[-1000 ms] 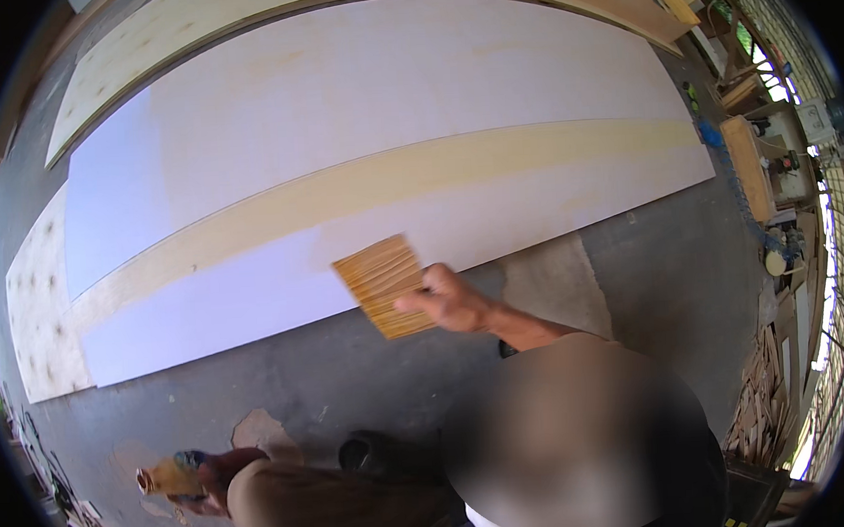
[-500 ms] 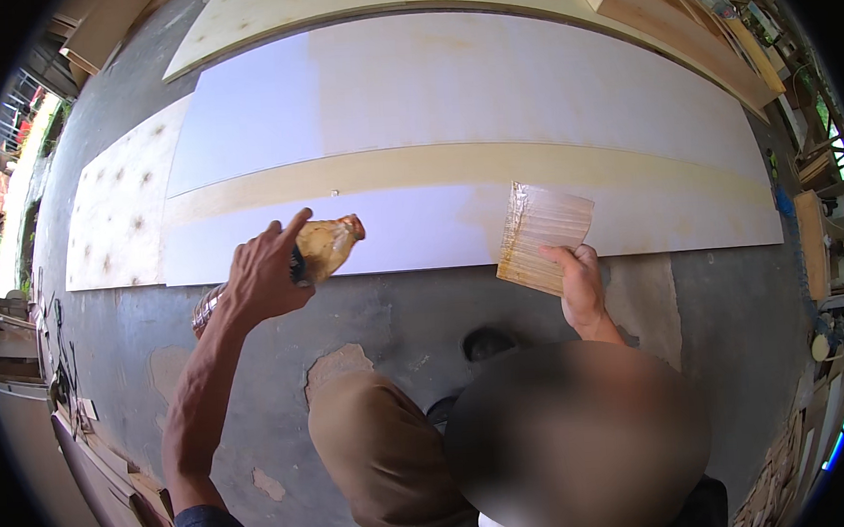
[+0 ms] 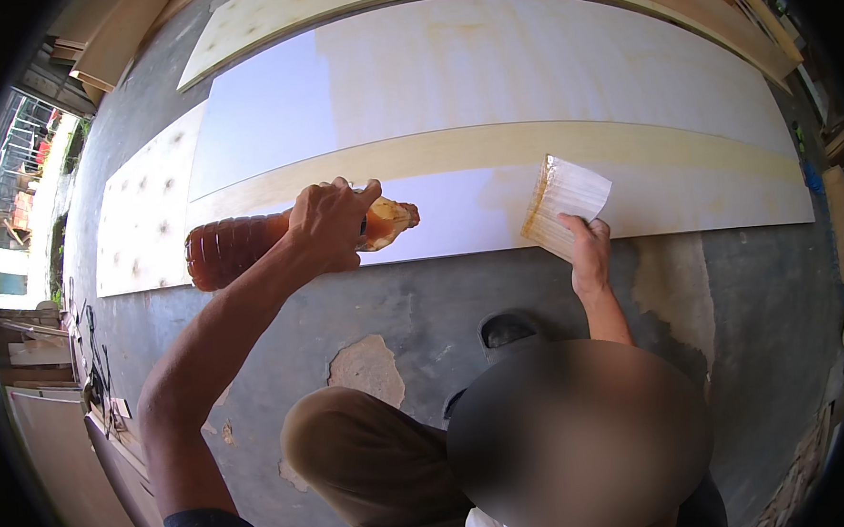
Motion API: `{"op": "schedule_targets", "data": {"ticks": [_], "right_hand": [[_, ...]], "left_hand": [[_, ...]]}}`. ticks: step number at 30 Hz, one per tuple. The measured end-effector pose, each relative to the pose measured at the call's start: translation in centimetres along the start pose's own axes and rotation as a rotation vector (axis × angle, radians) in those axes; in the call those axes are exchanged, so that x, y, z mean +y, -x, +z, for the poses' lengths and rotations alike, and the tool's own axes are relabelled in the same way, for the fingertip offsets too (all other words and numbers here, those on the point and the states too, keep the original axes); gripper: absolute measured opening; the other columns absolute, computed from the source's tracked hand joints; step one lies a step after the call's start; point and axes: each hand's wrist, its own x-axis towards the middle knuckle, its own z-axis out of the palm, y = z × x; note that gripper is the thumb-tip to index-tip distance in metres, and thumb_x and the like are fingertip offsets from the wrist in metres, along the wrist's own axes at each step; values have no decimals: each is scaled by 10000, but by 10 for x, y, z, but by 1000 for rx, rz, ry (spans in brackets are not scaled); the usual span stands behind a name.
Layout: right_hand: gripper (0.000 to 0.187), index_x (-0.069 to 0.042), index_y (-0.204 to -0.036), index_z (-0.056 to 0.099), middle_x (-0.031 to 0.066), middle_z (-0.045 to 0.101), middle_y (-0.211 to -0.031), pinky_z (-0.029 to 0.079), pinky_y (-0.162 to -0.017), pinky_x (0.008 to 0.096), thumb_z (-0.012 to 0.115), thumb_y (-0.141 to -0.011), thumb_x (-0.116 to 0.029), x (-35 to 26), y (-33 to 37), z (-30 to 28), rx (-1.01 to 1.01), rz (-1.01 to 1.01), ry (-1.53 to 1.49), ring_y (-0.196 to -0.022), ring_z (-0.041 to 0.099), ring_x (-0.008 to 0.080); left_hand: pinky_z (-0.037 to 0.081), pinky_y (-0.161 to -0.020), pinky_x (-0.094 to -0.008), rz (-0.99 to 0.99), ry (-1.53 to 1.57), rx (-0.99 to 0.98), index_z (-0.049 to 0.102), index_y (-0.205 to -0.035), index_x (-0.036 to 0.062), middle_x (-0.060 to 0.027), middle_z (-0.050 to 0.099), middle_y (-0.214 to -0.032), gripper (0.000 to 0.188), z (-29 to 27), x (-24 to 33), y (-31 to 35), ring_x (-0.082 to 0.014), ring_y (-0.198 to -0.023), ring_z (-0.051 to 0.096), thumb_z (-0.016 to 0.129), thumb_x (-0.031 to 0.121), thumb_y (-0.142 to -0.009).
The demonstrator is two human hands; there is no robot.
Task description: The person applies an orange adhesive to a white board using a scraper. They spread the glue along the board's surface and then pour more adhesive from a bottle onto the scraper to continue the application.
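My left hand is wrapped round a clear plastic bottle of reddish-brown liquid. The bottle lies almost level above the near edge of a long white panel, its mouth toward the right. Some liquid shows near the neck; I see no stream leaving it. My right hand pinches a flat, ribbed, pale scraper-like sheet by its near right edge. Amber residue coats the sheet's left edge. Beneath it, the panel's right part carries a yellowish film, while its left part is plain white.
A pale yellow strip runs along the panel, with another white surface beyond it. A spotted board lies at the left. Boards are stacked at the far right. My bent knee is over the grey floor.
My left hand has turned the bottle nearer to level, showing its full body, with the liquid spread along it. The view has shifted slightly. My right hand still holds the sheet.
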Motion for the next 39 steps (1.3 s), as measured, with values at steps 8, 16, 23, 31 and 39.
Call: {"op": "schedule_targets", "data": {"ticks": [8,16,23,31,39], "right_hand": [[275,80,-1107,710,66,734,-1080,487,-921,298,712,-944,-142,3,-9,-19,18,-28,44,-987,639,130],[243,63,-1074,716,46,725,-1062,477,-911,285,740,-926,-128,-4,-18,-13,-11,-59,-60,-966,627,110],[229,88,-1056,743,73,762,-1007,521,-846,297,715,-953,-115,-13,-30,35,-228,-176,82,-918,666,120],[160,28,-1070,764,24,753,-941,547,-776,310,685,-972,-71,-24,-34,143,-631,-436,81,-886,650,109],[328,-43,-1174,781,102,772,-1118,562,-913,398,624,-910,72,-12,-28,153,-807,-660,281,-1018,695,240]], "left_hand": [[619,-785,-444,19,-71,-37,572,-1392,112,-197,717,-1008,843,-25,32,-28,-346,-886,754,890,163,-612],[601,-876,-455,-62,50,31,504,-1531,127,-200,715,-1032,943,-27,30,-21,-339,-959,743,806,160,-639],[583,-897,-446,-333,149,85,513,-1543,144,-180,727,-1098,941,-11,-8,9,-349,-951,729,811,221,-654],[578,-938,-474,-348,570,292,507,-1469,110,-226,750,-1129,909,5,-31,43,-405,-1021,743,833,179,-623],[595,-909,-479,-350,660,468,486,-1460,100,-238,748,-1078,899,19,-41,61,-416,-998,748,843,184,-640]]}}
